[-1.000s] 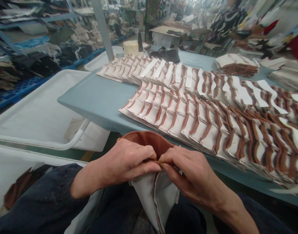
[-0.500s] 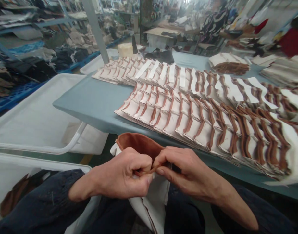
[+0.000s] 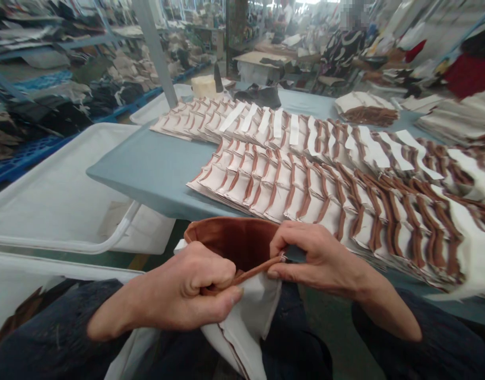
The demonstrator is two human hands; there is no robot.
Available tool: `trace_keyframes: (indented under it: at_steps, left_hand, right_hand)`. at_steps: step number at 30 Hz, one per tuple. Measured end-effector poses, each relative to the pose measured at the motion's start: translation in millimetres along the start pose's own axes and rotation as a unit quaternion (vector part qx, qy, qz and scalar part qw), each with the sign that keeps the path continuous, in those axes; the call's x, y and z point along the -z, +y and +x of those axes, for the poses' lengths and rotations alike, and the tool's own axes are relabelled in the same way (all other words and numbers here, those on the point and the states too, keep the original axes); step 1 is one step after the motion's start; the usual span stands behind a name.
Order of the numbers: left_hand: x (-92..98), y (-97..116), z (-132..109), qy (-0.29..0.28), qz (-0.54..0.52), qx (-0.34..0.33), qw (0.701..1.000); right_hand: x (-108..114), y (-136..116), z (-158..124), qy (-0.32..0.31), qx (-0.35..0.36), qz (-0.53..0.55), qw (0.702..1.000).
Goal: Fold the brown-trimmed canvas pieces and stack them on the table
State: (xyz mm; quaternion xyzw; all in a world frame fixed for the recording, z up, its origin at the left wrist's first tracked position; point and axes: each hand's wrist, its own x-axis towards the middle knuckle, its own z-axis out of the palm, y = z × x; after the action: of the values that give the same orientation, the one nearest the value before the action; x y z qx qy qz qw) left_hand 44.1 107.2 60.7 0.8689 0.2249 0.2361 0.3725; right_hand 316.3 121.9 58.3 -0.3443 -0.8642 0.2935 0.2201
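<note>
Both my hands hold one fabric piece (image 3: 242, 316) in my lap, white outside with a brown lining (image 3: 234, 240) that gapes open at the top. My left hand (image 3: 187, 293) is closed in a fist on the near brown edge. My right hand (image 3: 314, 258) pinches the same edge further right, and the brown trim (image 3: 258, 270) runs taut between them. On the grey-blue table (image 3: 147, 169) beyond lie long overlapping rows of similar white-and-brown pieces (image 3: 306, 184).
White fabric bins (image 3: 56, 195) stand to my left, one by my left arm. A stack of pieces (image 3: 365, 108) and a dark item (image 3: 262, 95) sit at the table's far end. Shelves of material line the left. A person in a patterned top (image 3: 343, 47) works in the background.
My hands have drawn apart along the brown edge, the right one moving right and up. The piece's mouth has opened wider and shows more brown lining.
</note>
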Motion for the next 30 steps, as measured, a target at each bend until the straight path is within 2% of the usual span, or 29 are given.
trace_keyframes:
  at_steps: [3,5,8,10,13,17,19,25,30]
  left_hand:
    - [12.8,-20.0,-7.2,0.041,0.108,-0.014,0.993]
    - [18.8,-35.4,-11.6,0.061,0.138,-0.001,0.989]
    - [23.4,-52.2,-14.1,0.065,0.105,0.043,0.991]
    - [24.4,-55.9,-11.3,0.06,0.067,0.079,0.993]
    - [22.6,-49.7,-0.8,0.046,0.011,0.09,0.995]
    - [14.6,-29.2,17.4,0.045,-0.08,-0.01,0.996]
    - [10.6,-19.7,25.4,0.059,-0.093,-0.028,0.994]
    - [9.0,-7.3,41.7,0.059,-0.12,-0.02,0.991]
    - [14.4,-11.8,48.7,0.04,-0.112,0.038,0.992]
  right_hand:
    - [6.6,0.6,-2.5,-0.004,-0.014,0.015,1.0]
    - [8.4,-3.3,-2.0,0.0,-0.011,0.011,1.0]
    - [9.9,-11.4,2.1,0.007,-0.008,0.02,1.0]
    - [11.2,-17.9,5.5,0.014,-0.026,0.052,0.998]
    - [12.6,-29.4,9.7,0.026,-0.056,0.109,0.992]
    - [12.5,-41.5,14.3,0.038,-0.056,0.143,0.987]
    - [12.2,-42.8,17.1,0.052,-0.049,0.151,0.986]
    - [12.3,-30.7,24.9,0.062,-0.049,0.182,0.98]
    - [6.5,-9.5,26.3,0.038,-0.077,0.284,0.955]
